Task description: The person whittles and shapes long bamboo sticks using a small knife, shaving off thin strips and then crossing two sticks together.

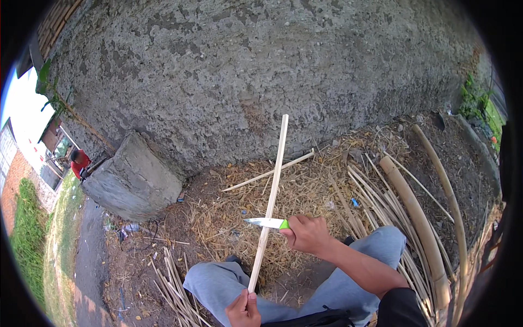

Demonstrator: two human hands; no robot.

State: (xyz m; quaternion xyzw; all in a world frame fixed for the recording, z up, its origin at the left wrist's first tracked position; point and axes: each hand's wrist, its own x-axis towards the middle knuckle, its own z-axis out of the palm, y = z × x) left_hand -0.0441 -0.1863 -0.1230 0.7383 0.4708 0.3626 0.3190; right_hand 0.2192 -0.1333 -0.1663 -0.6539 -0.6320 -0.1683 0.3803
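Observation:
A long, pale bamboo strip [275,180] slants up and away from my lap, its far end in front of the wall. My left hand [243,310] pinches its near end between thumb and fingers. In my right hand [308,234] is a knife [267,222] with a bright green handle, the fist closed round it. The blade points left and lies across the strip at about its middle; whether it cuts into the bamboo I cannot tell. Much of the handle is hidden by my fingers.
Shavings [223,218] cover the ground before my knees. Split bamboo strips [177,286] lie at the left, with more strips and a thick bamboo pole [417,218] at the right. Beyond stand a rough wall [272,65] and a concrete block [136,180]. A person in red [80,163] is at far left.

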